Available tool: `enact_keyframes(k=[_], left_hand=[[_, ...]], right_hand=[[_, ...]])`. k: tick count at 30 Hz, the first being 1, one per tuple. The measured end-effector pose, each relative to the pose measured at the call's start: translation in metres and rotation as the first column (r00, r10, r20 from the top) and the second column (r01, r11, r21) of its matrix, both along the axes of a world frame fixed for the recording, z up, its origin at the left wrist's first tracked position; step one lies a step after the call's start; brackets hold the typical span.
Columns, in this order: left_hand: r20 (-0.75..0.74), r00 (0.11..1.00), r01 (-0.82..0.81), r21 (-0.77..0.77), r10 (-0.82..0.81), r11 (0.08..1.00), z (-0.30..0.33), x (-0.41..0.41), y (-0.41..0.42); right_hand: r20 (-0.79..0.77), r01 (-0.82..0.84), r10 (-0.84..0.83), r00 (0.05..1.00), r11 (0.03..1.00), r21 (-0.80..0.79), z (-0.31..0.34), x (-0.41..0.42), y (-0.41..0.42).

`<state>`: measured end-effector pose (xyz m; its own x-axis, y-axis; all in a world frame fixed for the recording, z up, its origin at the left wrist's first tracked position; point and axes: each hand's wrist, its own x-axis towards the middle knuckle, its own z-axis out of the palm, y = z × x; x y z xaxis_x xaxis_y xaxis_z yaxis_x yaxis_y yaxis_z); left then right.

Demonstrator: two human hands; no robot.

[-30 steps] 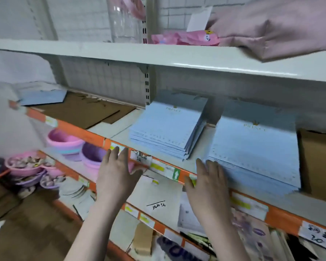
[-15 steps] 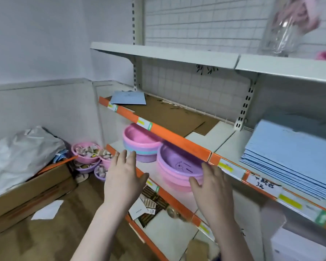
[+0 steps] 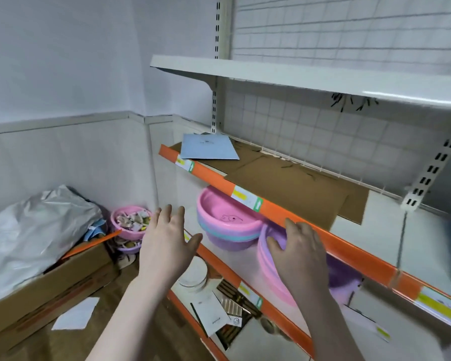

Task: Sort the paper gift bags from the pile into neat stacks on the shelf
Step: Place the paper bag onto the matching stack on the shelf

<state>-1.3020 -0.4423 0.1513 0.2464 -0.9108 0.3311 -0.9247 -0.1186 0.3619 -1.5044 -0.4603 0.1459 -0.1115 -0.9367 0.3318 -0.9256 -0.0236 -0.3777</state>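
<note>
— White-tiled corner, orange-edged metal shelf [image 3: 279, 212]; which step is this?

— Between bags, I'd judge — both hands carry nothing. One flat pale-blue paper gift bag [image 3: 208, 147] lies alone at the shelf's far left end, on brown cardboard.

— And the hands?

— Left hand [image 3: 167, 243] hovers with fingers spread wide; right hand [image 3: 300, 248] has relaxed fingers beside the shelf edge. Next: reach for another bag.

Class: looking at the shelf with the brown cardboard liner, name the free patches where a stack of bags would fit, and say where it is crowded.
Free: the cardboard liner between the lone blue bag and the right upright bracket. Crowded: the shelf below, filled by pink and purple basins, where both the left hand and right hand hover, empty.
</note>
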Motion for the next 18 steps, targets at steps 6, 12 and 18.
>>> enact_keyframes(k=[6, 12, 18], left_hand=[[0.029, 0.999, 0.015, 0.062, -0.016, 0.998, 0.010, 0.050, -0.116], [0.038, 0.998, 0.043, 0.076, -0.046, 0.996, 0.028, 0.086, -0.221], [-0.021, 0.995, 0.097, 0.074, -0.096, 0.992, 0.025, 0.112, -0.304]], right_hand=[[0.027, -0.017, 0.017, 0.999, 1.000, 0.014, -0.001, 0.055, -0.120], [0.022, -0.030, 0.029, 0.999, 0.999, 0.043, 0.015, 0.099, -0.220], [-0.015, -0.041, 0.042, 0.999, 0.996, 0.078, 0.019, 0.128, -0.293]])
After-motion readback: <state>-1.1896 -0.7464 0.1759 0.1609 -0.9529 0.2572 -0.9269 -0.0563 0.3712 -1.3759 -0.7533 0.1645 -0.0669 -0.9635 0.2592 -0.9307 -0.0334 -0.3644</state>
